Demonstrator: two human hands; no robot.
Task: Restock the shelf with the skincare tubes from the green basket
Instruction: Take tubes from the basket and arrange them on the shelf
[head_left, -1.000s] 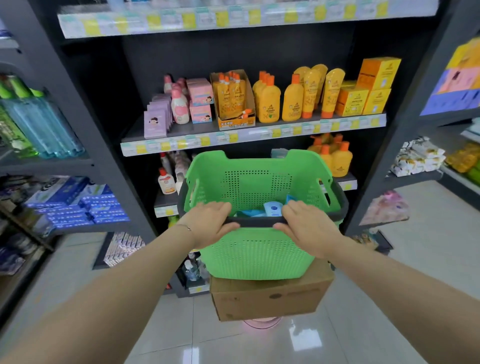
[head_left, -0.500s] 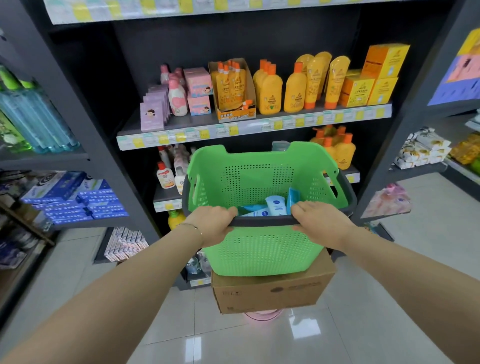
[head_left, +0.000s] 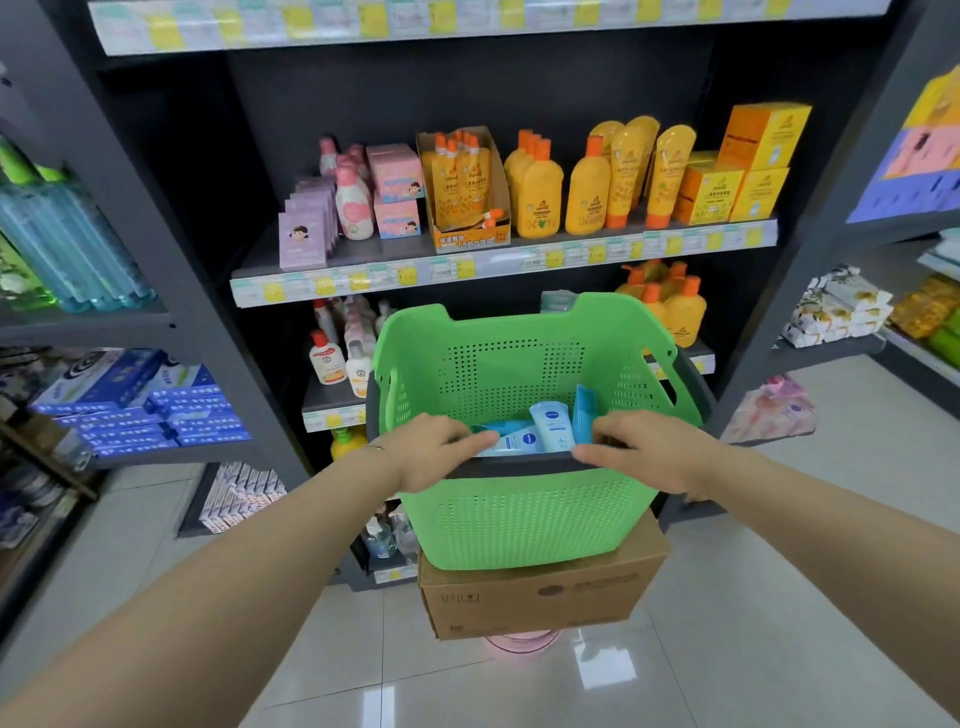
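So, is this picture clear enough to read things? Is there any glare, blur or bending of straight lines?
Head view: bright reflections glare on the glossy floor tiles beside the cardboard box. Head view: the wide lens makes the shelf uprights lean and bow toward the edges. Head view: the tubes in the green basket are sharp enough to show a logo; the top price strip is smeared and unreadable.

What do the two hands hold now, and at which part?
The left hand and the right hand lie on the near rim of the green basket, over its dark handle. Whether they grip it cannot be told.
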